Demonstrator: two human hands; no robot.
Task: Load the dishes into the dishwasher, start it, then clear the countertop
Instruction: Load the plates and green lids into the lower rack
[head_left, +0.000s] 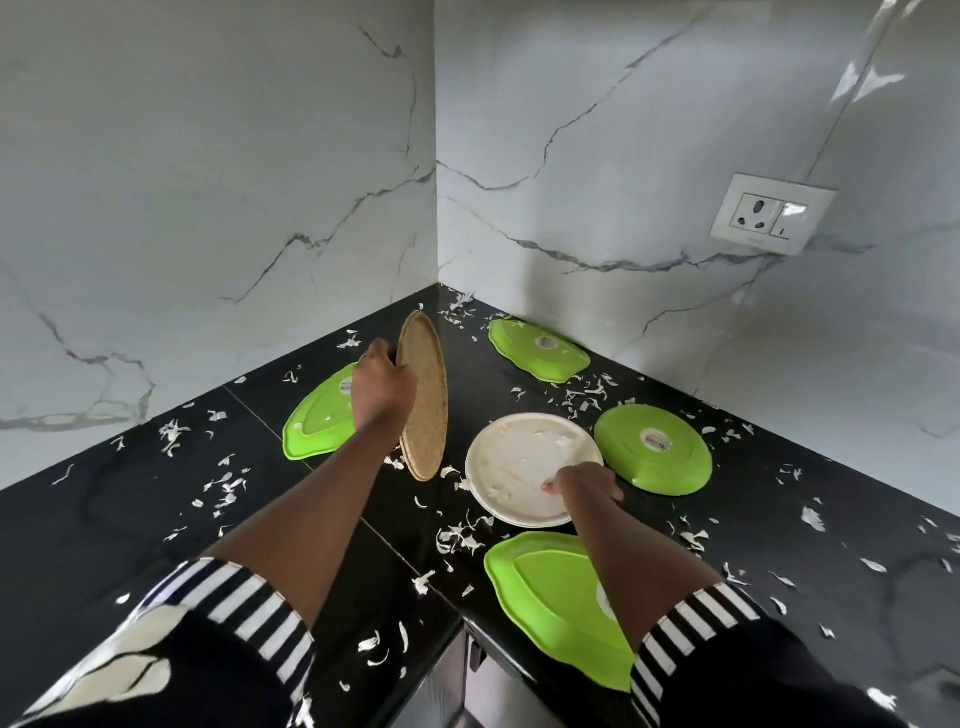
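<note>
**A:** Listing item one: white round plate (519, 462), face up on the black countertop (130, 519), mid-corner, smeared, with a few scraps in its well.

**B:** Grip?

**A:** Right hand (584, 486) curls over its near-right rim, fingertips on the inner face. What lies beneath the rim is hidden. Judged light, stiff and likely plastic. The residue may make it slick, so the rim is the place to hold it, with the fingers well under.

**B:** Item two?

**A:** Speckled tan plates (428, 395), seemingly two stacked, held upright on edge just left of the white one. Left hand (382, 384) clasps them from behind, near the upper rim. They are rigid with a rough-looking face, so less prone to slipping. A stack held on edge could still slide apart, so I'd squeeze both together.

**B:** Remaining dishes?

**A:** Four bright green plates, all upside down with stickers showing:
- left green plate (317, 421), partly behind the left forearm
- far green plate (540, 351), against the wall
- right green plate (654, 449), just beside the white one
- near green plate (545, 587), overhanging the counter edge under the right forearm

All four are presumed light plastic. The shallow flipped rims give little to catch, so I'd lift each at an edge.

**B:** Sundries?

**A:** White vegetable scraps (462, 538) are strewn across the counter. A wall socket (771, 213) sits on marble-look tile. The dishwasher cannot be made out.
</note>
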